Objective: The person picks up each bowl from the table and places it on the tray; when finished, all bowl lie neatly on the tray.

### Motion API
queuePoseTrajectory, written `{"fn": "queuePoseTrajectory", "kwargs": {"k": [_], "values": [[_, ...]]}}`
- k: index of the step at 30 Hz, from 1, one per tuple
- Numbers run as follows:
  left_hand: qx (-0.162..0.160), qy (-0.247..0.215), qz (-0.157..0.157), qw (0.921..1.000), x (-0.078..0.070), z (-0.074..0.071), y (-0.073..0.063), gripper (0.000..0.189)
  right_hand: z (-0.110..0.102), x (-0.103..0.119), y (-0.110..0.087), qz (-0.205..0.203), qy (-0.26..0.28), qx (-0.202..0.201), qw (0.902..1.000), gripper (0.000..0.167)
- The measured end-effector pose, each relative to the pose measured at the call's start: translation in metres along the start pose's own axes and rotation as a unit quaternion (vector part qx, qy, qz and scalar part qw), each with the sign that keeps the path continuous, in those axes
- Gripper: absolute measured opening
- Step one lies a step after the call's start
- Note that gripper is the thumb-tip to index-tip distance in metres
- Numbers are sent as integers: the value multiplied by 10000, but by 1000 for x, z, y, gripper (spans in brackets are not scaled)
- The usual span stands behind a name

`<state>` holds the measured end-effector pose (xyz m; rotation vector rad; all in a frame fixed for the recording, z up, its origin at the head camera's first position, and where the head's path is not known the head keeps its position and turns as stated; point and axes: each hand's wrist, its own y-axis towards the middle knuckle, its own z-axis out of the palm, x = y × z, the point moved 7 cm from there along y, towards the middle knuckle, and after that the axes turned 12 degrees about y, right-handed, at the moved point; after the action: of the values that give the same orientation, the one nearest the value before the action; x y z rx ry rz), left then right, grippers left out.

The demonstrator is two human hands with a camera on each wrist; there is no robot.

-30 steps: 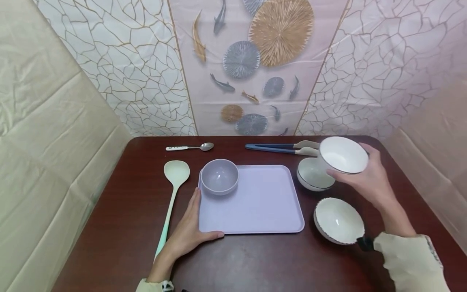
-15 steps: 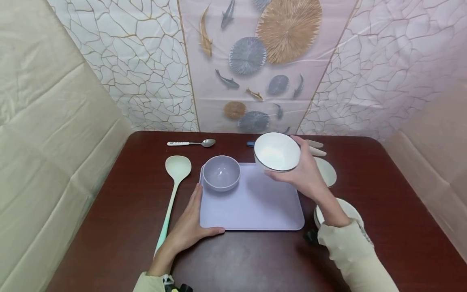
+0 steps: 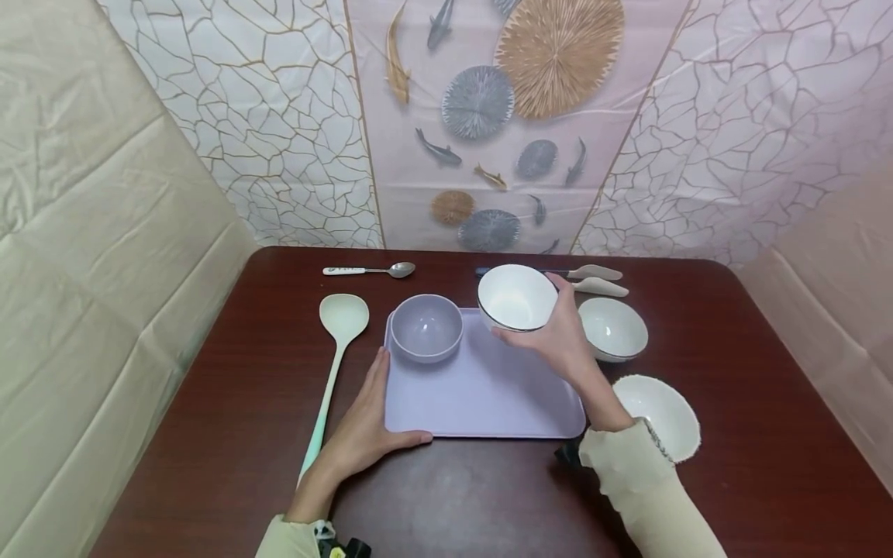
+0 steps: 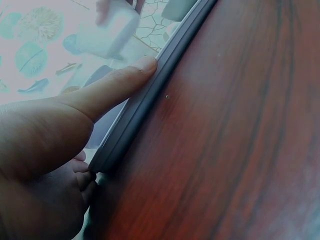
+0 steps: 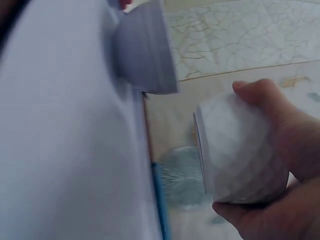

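My right hand [image 3: 561,341] grips a white bowl [image 3: 516,297] by its right side, thumb near the front rim. The bowl is tilted toward me and hangs above the back of a lilac tray [image 3: 481,395]. Its outside has a faceted pattern in the right wrist view, where the bowl [image 5: 240,150] stands apart from the tray. A lilac bowl [image 3: 427,329] sits in the tray's back left corner. My left hand [image 3: 366,426] touches the tray's front left corner, fingers straight along the left edge. Along the front rim lies its thumb [image 4: 120,85].
Left of the tray lie a pale green ladle [image 3: 344,318] and a small spoon [image 3: 400,270]. Tongs [image 3: 600,286] lie behind, partly hidden by the held bowl. Right of the tray stand a grey-white bowl [image 3: 614,329] and a rough-rimmed white bowl [image 3: 663,415], partly covered by my right sleeve.
My right hand has carried the white bowl leftward from above the right-hand bowls to over the tray, then slightly further left. My left hand has stayed at the tray's corner.
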<state>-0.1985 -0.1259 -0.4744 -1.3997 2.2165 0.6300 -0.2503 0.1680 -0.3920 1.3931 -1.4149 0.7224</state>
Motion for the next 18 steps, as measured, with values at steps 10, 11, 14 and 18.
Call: {"fn": "queuePoseTrajectory", "kwargs": {"k": [10, 11, 14, 18], "values": [[60, 13, -32, 10000, -1, 0, 0, 136, 9, -37, -8, 163, -186, -596, 9979, 117], [66, 17, -32, 10000, -1, 0, 0, 136, 10, -39, -8, 151, -177, -616, 9978, 117], [62, 26, -37, 10000, -1, 0, 0, 136, 11, -42, -10, 117, -176, -635, 9978, 117], [31, 20, -25, 10000, -1, -1, 0, 136, 12, -43, -10, 75, -173, -638, 9978, 117]]}}
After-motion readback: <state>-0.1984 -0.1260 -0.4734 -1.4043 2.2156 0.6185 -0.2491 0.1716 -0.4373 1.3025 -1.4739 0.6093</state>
